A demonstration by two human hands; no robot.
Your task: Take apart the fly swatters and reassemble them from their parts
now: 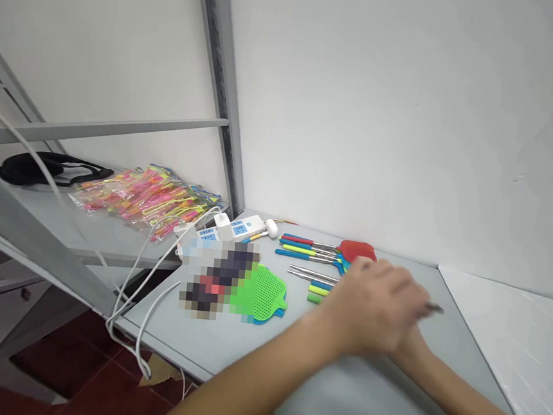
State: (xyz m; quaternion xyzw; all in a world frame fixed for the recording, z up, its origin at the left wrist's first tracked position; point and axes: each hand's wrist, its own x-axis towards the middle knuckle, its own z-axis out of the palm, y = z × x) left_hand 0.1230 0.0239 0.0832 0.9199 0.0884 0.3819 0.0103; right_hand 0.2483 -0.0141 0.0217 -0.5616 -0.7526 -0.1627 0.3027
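My left hand (377,303) is closed, its fingers bent over and slightly blurred, above the right part of the table. My right hand (409,345) meets it from behind and is mostly hidden, so its fingers do not show. A short dark, thin tip (435,308) sticks out to the right of the left hand's fingers; what it belongs to is covered. Behind the hands lie fly swatters with coloured grips and metal rods, one with a red head (357,250). Metal rods (314,274) and coloured grips (318,290) lie partly under my left hand's outline. Left of them is a green perforated swatter head (269,294) over a blue one.
White power strips (240,227) with cables stand at the table's back left. A blurred-out, pixelated item (222,280) lies before them. Plastic-bagged colourful items (151,196) and a black strap-like object (33,168) rest on the shelf left. A white sheet (511,338) covers the right side.
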